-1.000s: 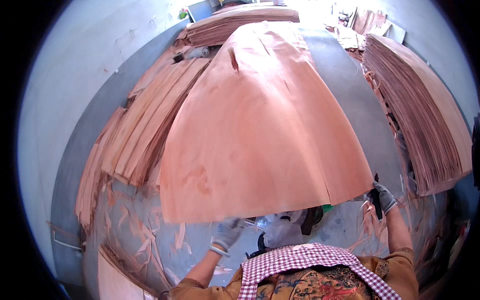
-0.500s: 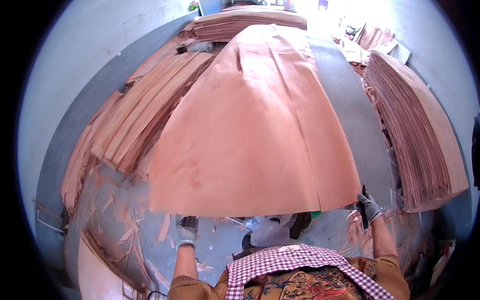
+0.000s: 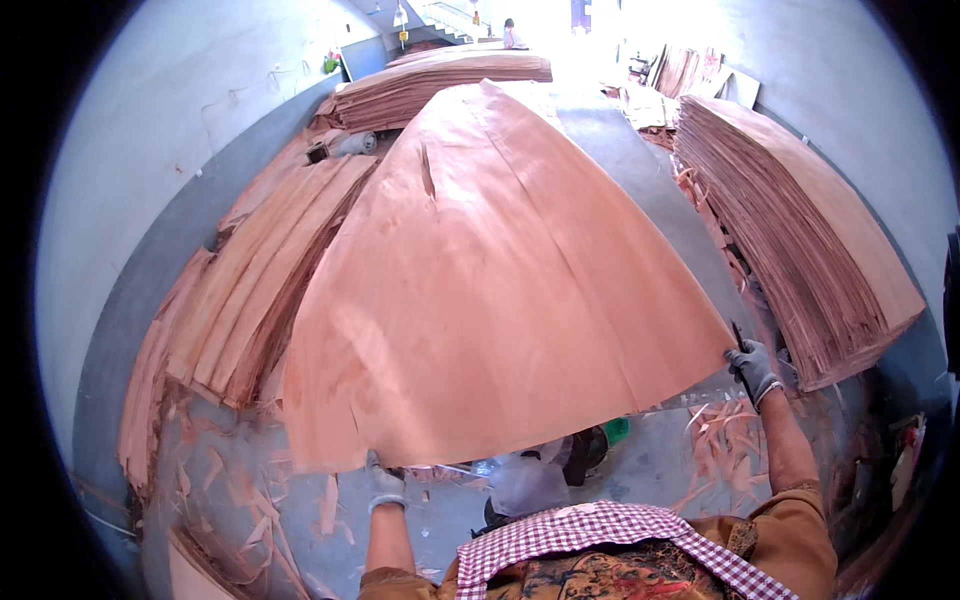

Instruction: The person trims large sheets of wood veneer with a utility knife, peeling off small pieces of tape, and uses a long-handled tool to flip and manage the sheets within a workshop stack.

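Observation:
A large reddish wood veneer sheet point(image 3: 480, 300) spreads before me, wide at the near edge, with a dark slit point(image 3: 427, 172) toward its far left. My left hand point(image 3: 385, 487), in a grey glove, is closed on the near edge left of the middle; its fingertips are partly hidden by the sheet. At the near right corner my right hand point(image 3: 752, 370), gloved too, grips the edge. A slim dark tool point(image 3: 739, 337) sticks up from that same hand; its kind is unclear. Below the sheet lies a grey surface point(image 3: 660, 190), bare along the right side.
Veneer stacks stand at left point(image 3: 265, 270), at right point(image 3: 790, 240) and at the far end point(image 3: 440, 88). Torn veneer scraps point(image 3: 725, 440) litter the floor on both sides. A pale plastic bag point(image 3: 528, 482) and a green object point(image 3: 616, 430) sit below the near edge.
The sheet's near left edge has come lower, toward me, and its right corner has risen slightly with my right hand. My left hand has moved down with the edge. The view has shifted.

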`<state>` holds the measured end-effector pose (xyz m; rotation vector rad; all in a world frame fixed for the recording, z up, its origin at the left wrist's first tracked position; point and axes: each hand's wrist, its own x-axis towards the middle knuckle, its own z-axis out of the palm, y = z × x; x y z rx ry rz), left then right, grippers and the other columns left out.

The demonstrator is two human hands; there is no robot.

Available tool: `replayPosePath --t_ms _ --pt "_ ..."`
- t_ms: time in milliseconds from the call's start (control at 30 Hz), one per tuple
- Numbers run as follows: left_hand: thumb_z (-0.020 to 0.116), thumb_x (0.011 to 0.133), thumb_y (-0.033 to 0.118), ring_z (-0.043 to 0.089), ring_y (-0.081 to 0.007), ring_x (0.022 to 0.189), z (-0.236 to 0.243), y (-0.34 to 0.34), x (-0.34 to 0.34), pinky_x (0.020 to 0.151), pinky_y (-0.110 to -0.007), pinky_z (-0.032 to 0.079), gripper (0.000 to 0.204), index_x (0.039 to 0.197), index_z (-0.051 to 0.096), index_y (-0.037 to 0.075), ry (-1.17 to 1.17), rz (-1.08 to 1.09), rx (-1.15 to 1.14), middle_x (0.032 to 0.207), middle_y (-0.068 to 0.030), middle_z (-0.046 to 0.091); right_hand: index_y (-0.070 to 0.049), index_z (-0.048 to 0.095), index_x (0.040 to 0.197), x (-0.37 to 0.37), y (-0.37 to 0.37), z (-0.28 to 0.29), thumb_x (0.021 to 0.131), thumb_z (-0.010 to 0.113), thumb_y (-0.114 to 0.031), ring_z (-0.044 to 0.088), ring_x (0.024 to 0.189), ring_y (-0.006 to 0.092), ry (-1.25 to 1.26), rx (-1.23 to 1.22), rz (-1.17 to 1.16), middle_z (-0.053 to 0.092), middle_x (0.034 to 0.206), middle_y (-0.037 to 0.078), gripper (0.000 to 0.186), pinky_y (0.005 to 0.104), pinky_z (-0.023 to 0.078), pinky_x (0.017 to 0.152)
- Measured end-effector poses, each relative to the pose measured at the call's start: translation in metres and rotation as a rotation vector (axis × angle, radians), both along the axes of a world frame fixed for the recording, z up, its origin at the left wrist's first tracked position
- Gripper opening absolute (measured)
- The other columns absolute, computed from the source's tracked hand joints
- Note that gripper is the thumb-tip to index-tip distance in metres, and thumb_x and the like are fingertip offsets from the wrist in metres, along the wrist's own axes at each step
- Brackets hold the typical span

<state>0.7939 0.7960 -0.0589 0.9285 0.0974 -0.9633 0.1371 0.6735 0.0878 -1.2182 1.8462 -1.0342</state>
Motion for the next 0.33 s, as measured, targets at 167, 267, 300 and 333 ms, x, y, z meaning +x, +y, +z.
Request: replayPosePath --t_ms 167,267,300,333 --pt "0.057 0.091 0.026 0.064 -0.0164 0.08 -0.096 0.055 0.034 0.054 -0.028 0.051 0.027 0.116 0.054 0.017 0.024 -0.141 0.027 0.105 -0.0027 0.065 -0.003 0.061 0.077 -0.041 0.045 -0.005 0.077 0.066 -0.011 0.051 0.044 0.0119 0.052 -0.069 -0.058 0.056 0.057 0.004 0.009 0.0264 0.039 0.04" --pt "0.057 0.092 0.033 0.061 -0.0129 0.08 -0.07 0.075 -0.014 0.057 -0.028 0.048 0.035 0.122 0.05 0.018 -0.111 -0.122 0.139 0.107 -0.0015 0.064 -0.002 0.066 0.096 -0.062 0.101 -0.044 0.076 0.067 -0.009 0.051 0.045 0.0115 0.032 -0.083 -0.145 0.059 0.06 0.006 0.022 0.0265 0.038 0.04" --pt "0.059 0.091 0.034 0.061 -0.013 0.079 -0.062 0.086 -0.017 0.056 -0.027 0.048 0.038 0.124 0.048 0.019 -0.18 -0.105 0.147 0.107 -0.0024 0.064 -0.002 0.068 0.104 -0.06 0.118 -0.056 0.076 0.067 -0.009 0.051 0.045 0.0115 0.011 -0.093 -0.168 0.061 0.062 0.006 0.029 0.0266 0.038 0.04" --pt "0.059 0.091 0.034 0.061 -0.013 0.079 -0.062 0.088 -0.017 0.056 -0.027 0.048 0.038 0.124 0.048 0.019 -0.184 -0.106 0.153 0.107 -0.0024 0.064 -0.002 0.068 0.104 -0.062 0.121 -0.06 0.076 0.067 -0.009 0.051 0.045 0.0115 0.007 -0.087 -0.169 0.061 0.062 0.006 0.029 0.0266 0.038 0.04"
